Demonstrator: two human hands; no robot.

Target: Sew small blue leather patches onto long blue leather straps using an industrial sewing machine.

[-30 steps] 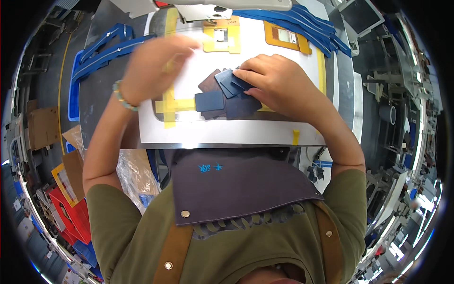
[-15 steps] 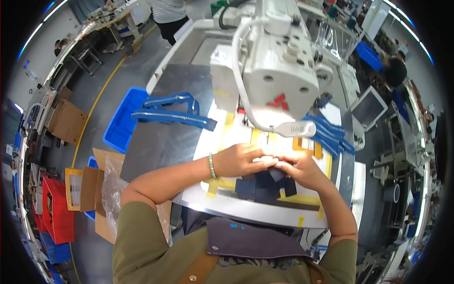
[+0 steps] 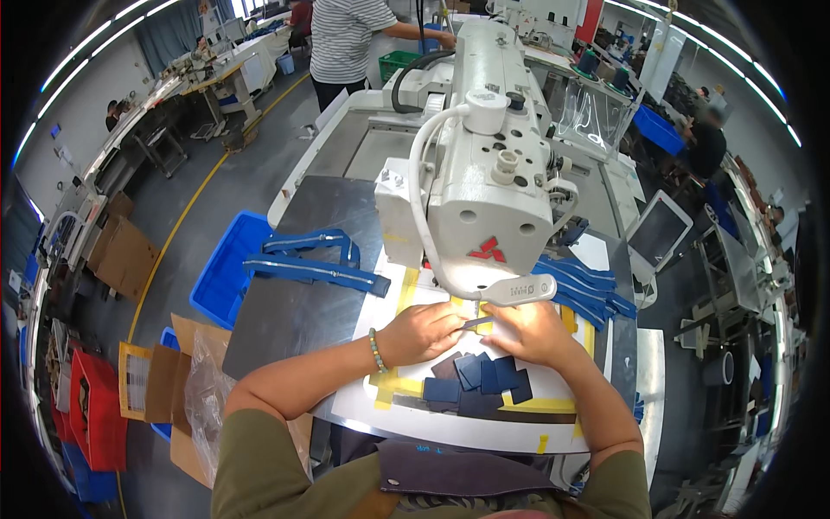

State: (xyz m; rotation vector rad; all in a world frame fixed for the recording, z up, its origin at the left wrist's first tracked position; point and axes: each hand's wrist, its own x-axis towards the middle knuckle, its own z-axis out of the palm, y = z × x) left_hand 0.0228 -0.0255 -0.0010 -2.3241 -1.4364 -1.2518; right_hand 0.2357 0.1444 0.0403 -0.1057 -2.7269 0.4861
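Under the white sewing machine head (image 3: 488,203), both my hands are close together on the lit white work plate (image 3: 363,402). My left hand (image 3: 424,333), with a beaded bracelet at the wrist, is closed on one end of a thin dark-grey piece (image 3: 476,323), seen nearly edge-on. My right hand (image 3: 534,333) has its fingers bent and pinched at the other end; its fingertips are partly hidden. Just nearer to me lies a loose, overlapping pile of small dark-blue fabric patches (image 3: 482,374). The machine's lamp (image 3: 519,290) hangs just beyond my right hand.
Blue straps with a pale line (image 3: 320,264) lie on the metal table at left; more blue straps (image 3: 581,290) lie at right. Blue bin (image 3: 226,272) and open cardboard box (image 3: 194,372) stand left. A monitor (image 3: 659,229) is at right; a person in stripes (image 3: 350,43) stands behind.
My hands have drawn slightly apart and moved off the dark-blue patches, whose pile now shows more fully. The thin piece between the hands has come into sight. My view has tilted upward.
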